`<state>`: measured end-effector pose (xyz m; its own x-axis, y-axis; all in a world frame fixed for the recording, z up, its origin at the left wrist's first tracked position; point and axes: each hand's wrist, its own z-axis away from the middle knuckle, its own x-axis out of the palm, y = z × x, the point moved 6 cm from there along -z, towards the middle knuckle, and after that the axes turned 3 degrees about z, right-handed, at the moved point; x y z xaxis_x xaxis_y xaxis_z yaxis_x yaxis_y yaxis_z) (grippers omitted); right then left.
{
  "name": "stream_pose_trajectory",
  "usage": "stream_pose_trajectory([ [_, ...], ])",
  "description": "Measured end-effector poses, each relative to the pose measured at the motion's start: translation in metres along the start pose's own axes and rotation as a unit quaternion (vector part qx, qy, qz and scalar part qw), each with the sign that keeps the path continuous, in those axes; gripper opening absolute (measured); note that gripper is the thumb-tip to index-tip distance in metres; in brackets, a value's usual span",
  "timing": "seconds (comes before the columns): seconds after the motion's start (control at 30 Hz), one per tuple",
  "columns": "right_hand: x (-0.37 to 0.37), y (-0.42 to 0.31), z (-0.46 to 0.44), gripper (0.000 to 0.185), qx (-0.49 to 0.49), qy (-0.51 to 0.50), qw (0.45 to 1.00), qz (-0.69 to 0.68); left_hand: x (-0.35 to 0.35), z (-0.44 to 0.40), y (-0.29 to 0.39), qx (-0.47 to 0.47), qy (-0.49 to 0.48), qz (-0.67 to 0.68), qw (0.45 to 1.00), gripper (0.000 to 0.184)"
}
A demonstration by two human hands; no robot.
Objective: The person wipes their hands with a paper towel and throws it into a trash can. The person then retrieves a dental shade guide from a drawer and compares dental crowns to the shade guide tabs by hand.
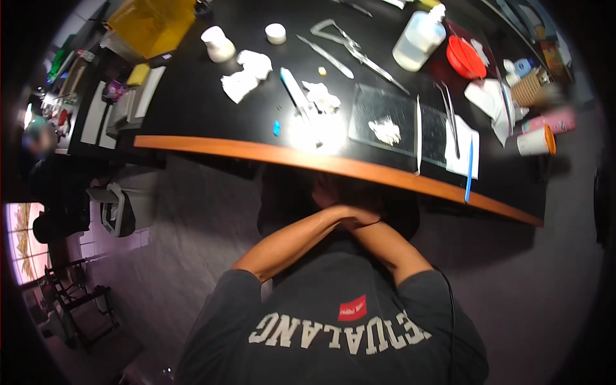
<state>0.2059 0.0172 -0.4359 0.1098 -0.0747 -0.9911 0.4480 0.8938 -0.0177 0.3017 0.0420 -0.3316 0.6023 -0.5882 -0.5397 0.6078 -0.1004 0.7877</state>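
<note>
My forearms cross at the wrists in front of my lap, just below the table's orange-brown edge (256, 149). My left hand (367, 206) lies in deep shadow toward the right, its fingers hidden. Toward the left, my right hand (325, 192) is dim under the edge, and its fingers do not show clearly. Neither hand touches anything on the tabletop. Nearest above them are a slim light-blue tube (295, 90), a crumpled white tissue (323, 97), a small blue piece (276, 128) and a dark glass slab (369, 106) bearing white crumbly material (386, 131).
A white spatula (419, 135), tweezers (451, 119) and a blue stick (470, 170) lie at right. Behind are calipers (350, 45), a pointed metal tool (327, 56), a bottle (418, 40), a red bowl (465, 56) and a white jar (218, 46). Another person (58, 173) is far left.
</note>
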Motion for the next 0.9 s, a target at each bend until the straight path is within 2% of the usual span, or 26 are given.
stream_pose_trajectory([
  [0.07,0.005,-0.002,-0.003,0.016,-0.01,-0.01,1.0,0.008,-0.034,0.039,0.079,-0.049,-0.03,0.208,0.976,0.037],
  [0.1,0.032,0.006,-0.005,0.018,0.046,0.069,0.995,-0.058,-0.062,0.061,0.122,0.02,0.039,0.169,0.985,0.035],
  [0.17,0.04,0.026,-0.01,0.018,0.089,0.075,0.972,-0.205,-0.064,0.097,0.164,0.135,0.187,0.121,0.966,0.03],
  [0.2,0.05,0.039,-0.017,0.019,0.112,0.061,0.93,-0.344,-0.06,0.109,0.171,0.18,0.268,0.108,0.94,0.026],
  [0.23,0.067,0.053,-0.023,0.021,0.139,0.045,0.841,-0.522,-0.06,0.122,0.166,0.241,0.395,0.12,0.878,0.012],
  [0.27,0.092,0.063,-0.029,0.023,0.163,0.032,0.705,-0.689,-0.055,0.128,0.157,0.246,0.41,0.105,0.872,0.011],
  [0.33,0.133,0.072,-0.036,0.027,0.193,0.013,0.514,-0.836,-0.055,0.141,0.131,0.255,0.438,0.072,0.859,0.009],
  [0.4,0.15,0.078,-0.042,0.024,0.169,0.017,0.458,-0.872,-0.049,0.145,0.104,0.264,0.48,0.024,0.836,0.013],
  [0.43,0.16,0.077,-0.05,0.023,0.159,0.09,0.481,-0.858,-0.042,0.142,0.079,0.218,0.479,0.028,0.85,0.014],
  [0.47,0.126,0.071,-0.042,0.024,0.179,0.103,0.447,-0.87,-0.034,0.14,0.052,0.171,0.475,0.032,0.862,0.015],
  [0.53,0.04,0.056,-0.022,0.025,0.217,0.135,0.377,-0.89,-0.044,0.139,0.003,0.133,0.528,0.063,0.837,0.013],
  [0.6,0.044,0.037,-0.008,0.027,0.404,0.022,0.093,-0.91,-0.038,0.136,-0.056,0.001,0.537,-0.083,0.839,0.014],
  [0.67,0.05,0.036,-0.011,0.029,0.247,0.062,0.203,-0.946,-0.061,0.147,-0.064,-0.029,0.54,-0.042,0.84,0.017],
  [0.73,0.05,0.032,-0.012,0.031,0.182,0.049,0.256,-0.948,-0.069,0.153,-0.078,-0.079,0.549,0.022,0.832,0.022],
  [0.77,0.053,0.034,-0.007,0.033,0.2,0.02,0.258,-0.945,-0.064,0.157,-0.091,-0.112,0.556,0.066,0.821,0.024],
  [0.8,0.038,0.033,-0.003,0.034,0.225,0.007,0.284,-0.932,-0.065,0.162,-0.104,-0.142,0.564,0.106,0.807,0.026],
  [0.83,0.023,0.031,0.002,0.035,0.25,-0.006,0.31,-0.917,-0.06,0.161,-0.112,-0.139,0.563,0.205,0.788,0.029],
  [0.87,-0.012,0.024,0.017,0.037,0.29,-0.002,0.355,-0.889,-0.054,0.161,-0.119,-0.136,0.564,0.3,0.757,0.033],
  [0.9,-0.043,0.026,0.023,0.033,0.256,-0.019,0.495,-0.83,-0.045,0.16,-0.122,-0.117,0.542,0.413,0.723,0.036],
])
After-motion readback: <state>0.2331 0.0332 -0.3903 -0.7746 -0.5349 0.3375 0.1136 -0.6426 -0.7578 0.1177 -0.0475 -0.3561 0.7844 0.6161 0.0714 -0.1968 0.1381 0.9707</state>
